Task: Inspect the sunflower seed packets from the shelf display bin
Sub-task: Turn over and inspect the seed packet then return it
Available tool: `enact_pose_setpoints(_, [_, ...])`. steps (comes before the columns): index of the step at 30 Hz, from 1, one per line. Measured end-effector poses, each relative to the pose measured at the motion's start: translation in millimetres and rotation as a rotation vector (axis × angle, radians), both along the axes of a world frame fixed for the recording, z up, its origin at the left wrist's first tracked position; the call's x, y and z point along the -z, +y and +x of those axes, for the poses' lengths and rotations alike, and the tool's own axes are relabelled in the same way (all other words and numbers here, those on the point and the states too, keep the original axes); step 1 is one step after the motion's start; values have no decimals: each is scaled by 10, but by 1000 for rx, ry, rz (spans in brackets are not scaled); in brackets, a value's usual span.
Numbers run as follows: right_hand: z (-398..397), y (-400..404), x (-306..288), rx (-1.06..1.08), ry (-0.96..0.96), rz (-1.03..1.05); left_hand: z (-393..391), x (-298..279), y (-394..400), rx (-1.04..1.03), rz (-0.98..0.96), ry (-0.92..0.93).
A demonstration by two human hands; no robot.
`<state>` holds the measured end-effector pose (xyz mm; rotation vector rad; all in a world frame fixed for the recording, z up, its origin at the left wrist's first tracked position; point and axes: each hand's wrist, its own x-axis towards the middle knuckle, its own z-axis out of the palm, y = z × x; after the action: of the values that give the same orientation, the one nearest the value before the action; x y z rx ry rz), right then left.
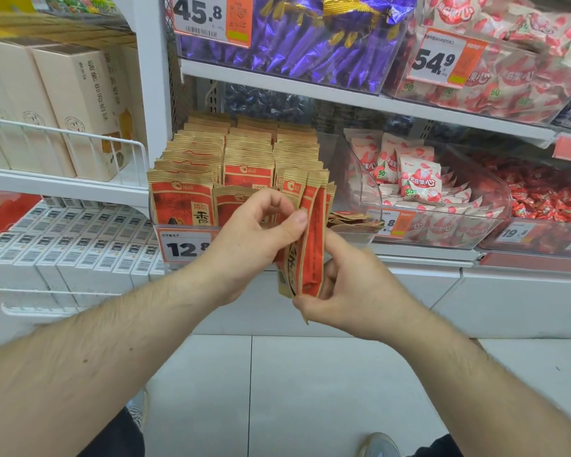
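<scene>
I am looking down at my two bare hands in front of a shop shelf. Both are holding a small bunch of red and tan sunflower seed packets (305, 249), standing upright and seen edge-on, just in front of the clear display bin (192, 255). My left hand (254, 239) is curling around the upper part of the bunch, thumb pressing on its near side. My right hand (350, 288) is pinching the bottom edges of the same packets from below and the right. Behind them, the bin is sitting on the white shelf (422, 253), filled with rows of upright matching packets (211, 159), and an orange and white price tag (185, 247) reading 12.8 is showing on its front. To the right, a clear bin of white and red strawberry candy packs (419, 179) is standing beside it. Above, purple wrapped sweets (310, 44) are filling another bin. To the left, cream boxes (80, 103) are standing behind a white wire rail.
</scene>
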<state>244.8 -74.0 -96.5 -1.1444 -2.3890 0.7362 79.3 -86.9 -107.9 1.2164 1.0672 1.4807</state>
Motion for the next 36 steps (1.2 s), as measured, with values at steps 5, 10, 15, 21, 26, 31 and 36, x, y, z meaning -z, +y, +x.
enact_pose_setpoints(5, [-58,-27,9,-27,-54,43,-19,-3,-2,18,-23,-41])
enact_pose_setpoints(10, [-23,36,7,20,261,-98,-3,-2,-29,92,-61,-32])
enact_pose_setpoints(15, [-5,43,-44,179,272,-101,52,8,-42,112,-94,8])
enact_pose_setpoints(21, [-2,81,-41,226,293,-174,61,-17,-49,155,-161,1])
enact_pose_setpoints(26, [13,121,-35,185,303,-188,74,-37,-47,162,-210,-58])
enact_pose_setpoints(31, [47,126,-51,-6,334,-245,40,-67,-52,153,-190,-105])
enact_pose_setpoints(36, [84,134,-55,-129,326,-318,10,-70,-48,142,-182,-140])
